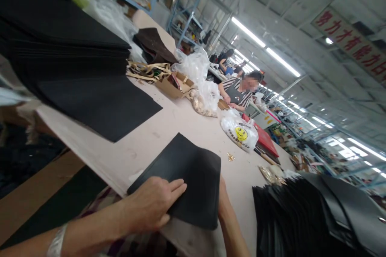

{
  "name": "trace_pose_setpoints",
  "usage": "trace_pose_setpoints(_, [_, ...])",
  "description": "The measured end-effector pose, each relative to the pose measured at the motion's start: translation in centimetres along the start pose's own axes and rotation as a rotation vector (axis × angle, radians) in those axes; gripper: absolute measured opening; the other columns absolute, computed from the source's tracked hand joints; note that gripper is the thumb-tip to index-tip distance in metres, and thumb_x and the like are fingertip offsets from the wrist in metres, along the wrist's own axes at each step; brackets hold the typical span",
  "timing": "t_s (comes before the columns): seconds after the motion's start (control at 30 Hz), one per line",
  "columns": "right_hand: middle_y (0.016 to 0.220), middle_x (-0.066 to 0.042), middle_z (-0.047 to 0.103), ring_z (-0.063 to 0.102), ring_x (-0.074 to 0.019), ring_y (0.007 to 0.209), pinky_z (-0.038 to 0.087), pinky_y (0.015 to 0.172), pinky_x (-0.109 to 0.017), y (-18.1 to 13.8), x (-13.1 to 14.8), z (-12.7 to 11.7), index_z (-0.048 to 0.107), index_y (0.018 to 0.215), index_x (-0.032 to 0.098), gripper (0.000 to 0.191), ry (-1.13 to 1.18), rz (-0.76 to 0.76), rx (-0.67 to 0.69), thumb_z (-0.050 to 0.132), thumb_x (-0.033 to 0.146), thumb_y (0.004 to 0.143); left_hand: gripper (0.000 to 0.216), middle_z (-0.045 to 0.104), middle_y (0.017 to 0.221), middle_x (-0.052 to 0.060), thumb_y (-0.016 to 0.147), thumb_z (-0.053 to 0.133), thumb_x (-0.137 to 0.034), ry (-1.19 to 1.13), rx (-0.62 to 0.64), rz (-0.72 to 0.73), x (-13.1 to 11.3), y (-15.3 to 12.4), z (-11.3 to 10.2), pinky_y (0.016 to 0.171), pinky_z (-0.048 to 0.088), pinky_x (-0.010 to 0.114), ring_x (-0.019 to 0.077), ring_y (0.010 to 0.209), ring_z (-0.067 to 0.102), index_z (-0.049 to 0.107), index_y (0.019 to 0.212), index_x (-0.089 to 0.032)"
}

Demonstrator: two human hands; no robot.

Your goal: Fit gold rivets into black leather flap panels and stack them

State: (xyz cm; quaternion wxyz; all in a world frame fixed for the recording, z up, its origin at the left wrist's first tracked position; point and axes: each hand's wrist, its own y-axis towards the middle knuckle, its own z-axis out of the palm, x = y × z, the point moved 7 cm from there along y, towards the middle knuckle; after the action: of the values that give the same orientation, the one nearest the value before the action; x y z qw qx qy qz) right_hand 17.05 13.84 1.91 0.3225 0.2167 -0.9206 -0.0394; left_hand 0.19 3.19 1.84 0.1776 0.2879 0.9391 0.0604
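standing in the room rn, fwiw: the black panel (199, 168) is on the table (144, 144) near the worker's edge, btw the big stack (120, 104) on the left and the fanned pile (280, 217) on the right. Left hand (153, 200) lies flat on top, fingers stretched out, not pinching anything afaict. Right hand (222, 194) is at the panel's right side, fingers hidden behind it, so idk if it's clamped on or just touching.

Imo it'd handle light, prob leather-ish: bendy but w/ some body, since the far right corner bows a bit. Smooth face, so maybe slippery; doesn't look fragile, tho it might crease or scuff. I'd take it by opposite edges, palm flat for support, no hard corner pinching.
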Motion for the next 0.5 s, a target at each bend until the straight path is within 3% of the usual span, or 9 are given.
trace_pose_setpoints(0.07, [0.113,-0.011,0.068,0.063,-0.0231,0.106,0.049,0.093,-0.033,-0.4,-4.0,-1.5,0.069,0.111,0.017,0.026,-0.149,0.098,-0.03,0.054,0.02,0.09,0.064,0.057,0.139,0.013,0.073,0.071,-0.031,0.002,0.027,0.006,-0.2,0.2,1.6,0.078,0.059,0.05,0.0337,0.092,0.07,0.056,0.133,-0.016])
trace_pose_setpoints(0.13, [0.111,-0.014,0.07,0.065,-0.0247,0.103,0.049,0.092,-0.033,-0.3,-8.2,-3.7,0.069,0.113,0.011,0.032,-0.282,0.222,-0.087,0.049,0.017,0.088,0.072,0.057,0.139,0.014,0.071,0.076,-0.051,-0.026,0.01,0.006,0.0,0.0,2.4,0.079,0.058,0.053,0.0351,0.093,0.07,0.058,0.131,-0.017])
trace_pose_setpoints(0.2, [0.114,-0.018,0.069,0.065,-0.0267,0.106,0.046,0.096,-0.034,0.5,-11.9,-6.2,0.067,0.118,0.006,0.038,-0.376,0.325,-0.137,0.045,0.018,0.089,0.076,0.058,0.138,0.013,0.069,0.075,-0.061,-0.055,-0.023,0.01,0.4,-0.2,2.8,0.081,0.057,0.053,0.0353,0.096,0.069,0.06,0.129,-0.017])
trace_pose_setpoints(0.33, [0.115,-0.019,0.069,0.064,-0.0282,0.112,0.043,0.1,-0.035,3.4,-17.0,-9.5,0.066,0.12,0.004,0.041,-0.522,0.432,-0.145,0.041,0.018,0.091,0.052,0.063,0.133,0.009,0.079,0.07,-0.04,-0.037,-0.133,0.025,1.0,-0.5,3.2,0.076,0.058,0.047,0.0308,0.092,0.07,0.062,0.125,-0.019])
trace_pose_setpoints(0.5, [0.115,-0.017,0.07,0.064,-0.0249,0.11,0.043,0.096,-0.03,7.4,-19.5,-9.5,0.065,0.125,0.01,0.04,-0.658,0.412,-0.051,0.042,0.017,0.093,0.041,0.069,0.123,0.008,0.076,0.068,-0.028,0.005,-0.311,0.093,0.5,-0.6,2.0,0.071,0.059,0.038,0.0253,0.085,0.072,0.068,0.115,-0.017])
